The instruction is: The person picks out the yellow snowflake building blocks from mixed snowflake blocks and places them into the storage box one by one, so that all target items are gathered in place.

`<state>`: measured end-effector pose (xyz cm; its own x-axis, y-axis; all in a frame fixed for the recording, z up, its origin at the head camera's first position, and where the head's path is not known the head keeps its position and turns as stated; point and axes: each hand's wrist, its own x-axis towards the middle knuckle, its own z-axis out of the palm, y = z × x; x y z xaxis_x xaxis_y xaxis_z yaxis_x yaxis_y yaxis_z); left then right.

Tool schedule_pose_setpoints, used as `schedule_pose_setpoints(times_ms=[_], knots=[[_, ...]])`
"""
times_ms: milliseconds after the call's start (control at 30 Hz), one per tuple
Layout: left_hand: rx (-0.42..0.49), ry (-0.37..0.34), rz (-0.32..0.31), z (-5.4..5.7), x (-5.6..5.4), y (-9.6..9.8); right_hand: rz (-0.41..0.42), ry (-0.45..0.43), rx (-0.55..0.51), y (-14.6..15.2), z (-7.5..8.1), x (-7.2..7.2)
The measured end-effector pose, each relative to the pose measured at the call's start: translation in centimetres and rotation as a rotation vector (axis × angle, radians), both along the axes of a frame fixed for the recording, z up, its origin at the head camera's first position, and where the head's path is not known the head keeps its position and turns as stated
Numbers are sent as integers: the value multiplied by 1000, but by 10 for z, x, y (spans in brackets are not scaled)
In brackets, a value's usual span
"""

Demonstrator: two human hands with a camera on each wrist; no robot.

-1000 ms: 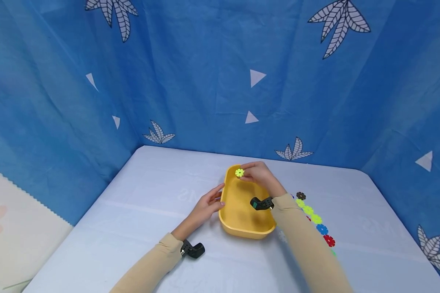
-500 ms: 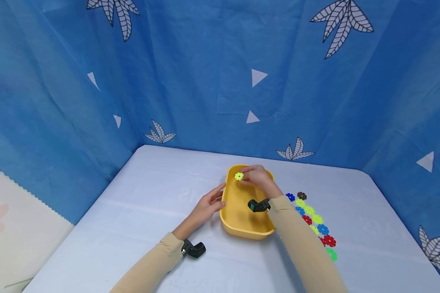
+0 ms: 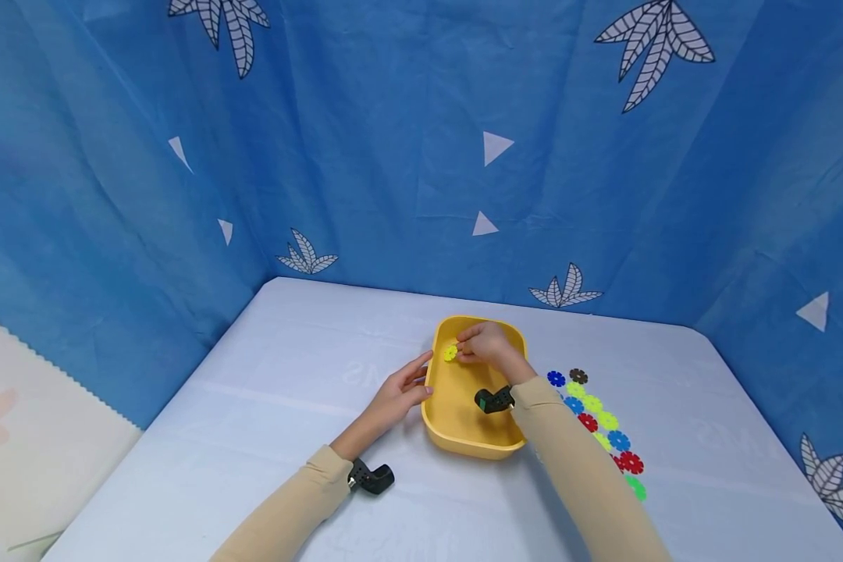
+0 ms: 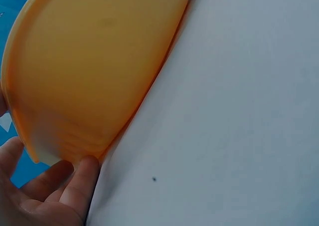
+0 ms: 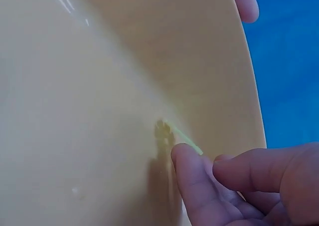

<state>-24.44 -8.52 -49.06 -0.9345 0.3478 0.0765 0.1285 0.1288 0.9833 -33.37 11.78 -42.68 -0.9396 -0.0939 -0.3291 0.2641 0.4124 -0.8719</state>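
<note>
Yellow-green disc (image 3: 450, 353), head view: notched like a flower, inside the yellow tray (image 3: 457, 398), by the fingertips of the right grip (image 3: 487, 343)
Tabletop (image 3: 267, 367): faint letter-like marks (image 3: 357, 374), too unclear to read
Tray, left wrist view: smooth outer wall, left grip (image 4: 50, 193) relaxed, fingers touching it
Disc, right wrist view: thin green edge behind a finger
Right grip: thumb and finger slightly parted; cannot tell whether they hold the disc

Yellow tray (image 3: 457, 402): smooth plastic, glossy glints inside. Yellow-green disc (image 3: 450, 353): plastic-looking. Blue backdrop (image 3: 365, 156): creased, cloth-like. Sleeves (image 3: 291, 503): matt cloth.
</note>
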Motion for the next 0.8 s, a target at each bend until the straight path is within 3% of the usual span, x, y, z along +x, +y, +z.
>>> schedule_pose_setpoints(times_ms=[367, 800], knots=[[-2, -8, 2, -2, -2, 0, -22, 40, 90, -1, -1, 0], [5, -13, 10, -1, -1, 1, -33, 18, 78, 0, 1, 0]])
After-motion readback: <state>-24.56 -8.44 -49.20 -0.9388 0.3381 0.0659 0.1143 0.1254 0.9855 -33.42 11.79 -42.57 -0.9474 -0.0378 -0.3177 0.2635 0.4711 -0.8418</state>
